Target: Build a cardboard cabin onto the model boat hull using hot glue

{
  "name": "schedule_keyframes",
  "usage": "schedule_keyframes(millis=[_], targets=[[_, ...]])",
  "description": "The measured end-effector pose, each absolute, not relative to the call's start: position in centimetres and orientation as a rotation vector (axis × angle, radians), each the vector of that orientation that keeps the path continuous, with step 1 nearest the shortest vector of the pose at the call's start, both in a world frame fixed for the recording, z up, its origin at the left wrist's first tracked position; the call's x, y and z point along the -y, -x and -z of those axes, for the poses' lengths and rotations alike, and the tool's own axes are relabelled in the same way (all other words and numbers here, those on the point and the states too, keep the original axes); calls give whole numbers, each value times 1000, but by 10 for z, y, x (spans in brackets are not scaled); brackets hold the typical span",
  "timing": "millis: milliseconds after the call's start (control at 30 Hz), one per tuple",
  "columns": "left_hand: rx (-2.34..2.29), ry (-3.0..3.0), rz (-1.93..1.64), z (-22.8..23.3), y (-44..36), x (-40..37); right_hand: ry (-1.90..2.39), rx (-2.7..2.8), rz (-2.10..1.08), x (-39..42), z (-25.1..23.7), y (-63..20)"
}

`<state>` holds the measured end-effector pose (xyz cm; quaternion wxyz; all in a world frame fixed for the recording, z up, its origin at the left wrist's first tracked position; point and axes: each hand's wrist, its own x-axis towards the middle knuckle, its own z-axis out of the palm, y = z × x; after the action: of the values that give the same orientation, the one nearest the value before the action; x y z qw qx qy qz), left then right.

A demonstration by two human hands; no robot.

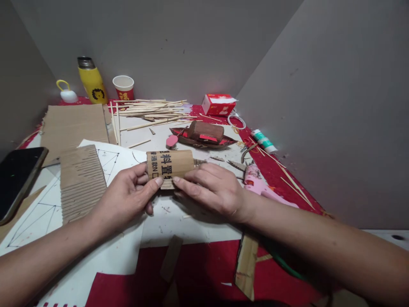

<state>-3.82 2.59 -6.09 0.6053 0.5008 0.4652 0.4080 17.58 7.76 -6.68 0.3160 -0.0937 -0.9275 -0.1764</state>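
Note:
A curved piece of cardboard (179, 161) with dark printed characters is held between both hands, its rounded side up. My left hand (132, 189) pinches its left end, thumb on the near edge and fingers behind. My right hand (214, 187) grips the right part, its thumb and index finger at the near lower edge. Just beyond lies a small brown model boat (206, 134) with a rounded canopy and red inside. Left of my left hand rests a ridged sheet of corrugated cardboard (81, 183). A pink glue gun (263, 187) lies partly behind my right wrist.
At the back stand a yellow bottle (92, 83), its white cap (68, 96) and a paper cup (123, 87). Thin wooden sticks (156, 111) are piled near a red tissue pack (219, 104). A phone (19, 181) lies left. Cardboard strips (246, 268) lie in front.

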Motion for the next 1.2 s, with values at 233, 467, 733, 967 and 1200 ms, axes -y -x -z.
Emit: schedule_keyframes(millis=[233, 467, 733, 967, 1200], targets=[[-1069, -1161, -933, 61, 40, -25, 229, 2464, 441, -78, 69, -185], [-1076, -1178, -929, 60, 39, -26, 158, 2488, 525, -78, 67, -180], [-1079, -1167, -915, 60, 38, -26, 82, 2574, 513, -80, 60, -180], [-1111, -1174, -926, 59, 35, -29, 125, 2566, 548, -82, 62, -179], [-1079, -1209, -879, 54, 43, -29, 263, 2493, 440, -79, 63, -191]])
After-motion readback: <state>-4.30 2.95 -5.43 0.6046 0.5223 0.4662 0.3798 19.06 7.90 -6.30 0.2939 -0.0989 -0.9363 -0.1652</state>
